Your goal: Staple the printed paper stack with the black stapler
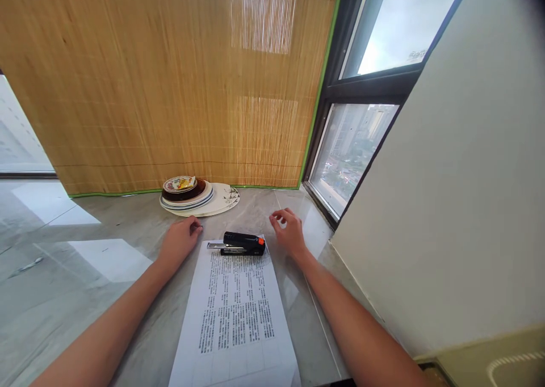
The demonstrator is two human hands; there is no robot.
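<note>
A black stapler point(243, 244) with an orange-red mark and a metal arm at its left end lies sideways across the top of a printed sheet of paper point(232, 364). My left hand point(182, 239) rests on the counter just left of the paper's top edge, fingers curled in and nothing visible in them. To the right of the stapler, my right hand point(289, 232) is loosely curved, with gaps between thumb and fingers and nothing held. Neither hand touches the stapler or the paper.
Stacked plates point(187, 202) on a white oval board point(227, 197) sit at the back of the grey marble counter point(128, 217). Behind them hangs a bamboo blind point(170, 92). A window point(353, 143) and white wall point(451, 177) bound the right side.
</note>
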